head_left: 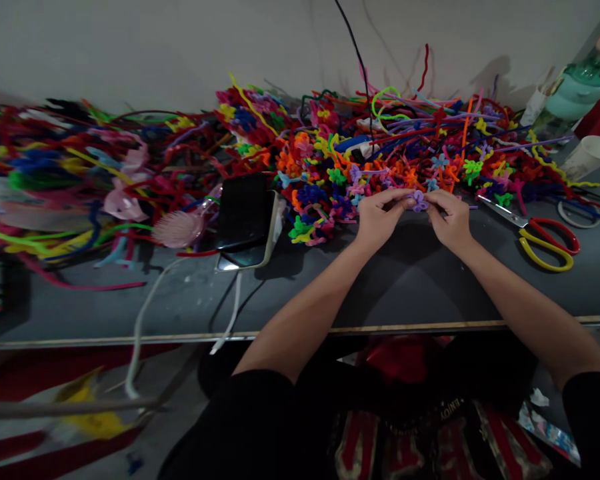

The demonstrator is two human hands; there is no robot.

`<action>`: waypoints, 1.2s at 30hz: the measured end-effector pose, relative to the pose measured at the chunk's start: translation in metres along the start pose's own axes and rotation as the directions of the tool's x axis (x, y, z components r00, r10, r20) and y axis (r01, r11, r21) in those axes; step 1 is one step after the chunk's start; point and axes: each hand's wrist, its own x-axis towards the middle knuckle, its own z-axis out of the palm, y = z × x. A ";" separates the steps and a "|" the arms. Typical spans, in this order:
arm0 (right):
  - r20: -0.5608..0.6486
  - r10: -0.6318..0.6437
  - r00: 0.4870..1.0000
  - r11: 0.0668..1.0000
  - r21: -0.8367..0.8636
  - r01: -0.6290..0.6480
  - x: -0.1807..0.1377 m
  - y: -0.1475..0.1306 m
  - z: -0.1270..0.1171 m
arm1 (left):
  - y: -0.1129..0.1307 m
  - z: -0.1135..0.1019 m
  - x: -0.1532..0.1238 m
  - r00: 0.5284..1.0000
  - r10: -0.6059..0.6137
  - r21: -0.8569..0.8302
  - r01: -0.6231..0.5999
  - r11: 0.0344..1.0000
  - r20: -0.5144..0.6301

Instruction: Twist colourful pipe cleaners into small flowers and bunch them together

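A small purple pipe-cleaner flower (418, 201) is held between both hands, above the front edge of the coloured heap. My left hand (384, 215) pinches it from the left with thumb and forefinger. From the right, my right hand (449, 215) grips its other side in a similar pinch. A thin purple stem end shows just past the right hand. Behind the hands lies a heap of bent pipe-cleaner flowers (337, 177) in orange, pink, blue, green and yellow. My fingertips partly cover the purple flower.
Scissors (545, 241) with red and yellow handles lie at right. Stacked phones (243, 220) and a pink hairbrush (179, 229) are left of the hands. A white cable (139, 327) hangs over the grey table's edge (405, 327). A paper cup (587, 159) stands at far right.
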 end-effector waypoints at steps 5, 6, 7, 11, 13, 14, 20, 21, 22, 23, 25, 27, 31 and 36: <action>-0.017 -0.054 0.998 0.998 -0.020 0.054 0.001 -0.002 -0.001 | -0.010 0.004 0.000 0.994 -0.103 -0.071 0.099 0.992 -0.048; -0.015 -0.053 0.998 0.998 -0.028 0.053 0.001 -0.004 -0.001 | -0.012 0.005 0.000 0.992 -0.117 -0.076 0.112 0.991 -0.056; -0.010 -0.050 0.999 0.998 -0.032 0.050 0.001 -0.005 -0.001 | -0.014 0.006 -0.001 0.990 -0.124 -0.079 0.119 0.990 -0.063; 0.025 -0.018 1.000 1.000 -0.002 0.018 -0.003 -0.011 0.001 | -0.019 0.010 -0.003 0.986 -0.145 -0.098 0.137 0.986 -0.082; 0.006 0.050 0.999 0.998 0.039 -0.050 -0.003 -0.011 0.003 | -0.019 0.011 -0.004 0.985 -0.157 -0.092 0.150 0.984 -0.069; -0.012 0.096 0.995 0.993 0.070 -0.095 -0.002 -0.009 0.005 | -0.019 0.010 -0.004 0.988 -0.146 -0.068 0.142 0.987 -0.050; 0.239 0.284 0.929 0.855 0.375 -0.358 0.012 0.009 -0.001 | -0.018 -0.011 0.007 0.955 0.254 0.263 -0.287 0.921 0.152; 0.325 0.266 0.908 0.827 0.407 -0.388 0.014 0.012 -0.004 | -0.019 -0.015 0.010 0.928 0.316 0.304 -0.365 0.880 0.197; 0.402 0.242 0.883 0.803 0.428 -0.415 0.015 0.014 -0.007 | -0.021 -0.019 0.011 0.900 0.362 0.331 -0.427 0.841 0.241; 0.470 0.217 0.855 0.782 0.441 -0.440 0.017 0.015 -0.010 | -0.023 -0.022 0.012 0.875 0.393 0.346 -0.475 0.809 0.283; 0.589 0.176 0.789 0.753 0.436 -0.494 0.019 0.017 -0.016 | -0.025 -0.024 0.012 0.844 0.412 0.361 -0.523 0.772 0.343; 0.686 0.149 0.712 0.738 0.402 -0.542 0.020 0.019 -0.021 | -0.024 -0.024 0.010 0.827 0.407 0.375 -0.545 0.750 0.388; 0.797 0.118 0.593 0.733 0.333 -0.593 0.023 0.023 -0.031 | -0.016 -0.020 0.007 0.764 0.419 0.409 -0.627 0.663 0.491; 0.765 0.195 0.614 0.834 0.200 -0.514 0.024 0.025 -0.034 | -0.005 -0.018 0.009 0.678 0.344 0.508 -0.723 0.467 0.649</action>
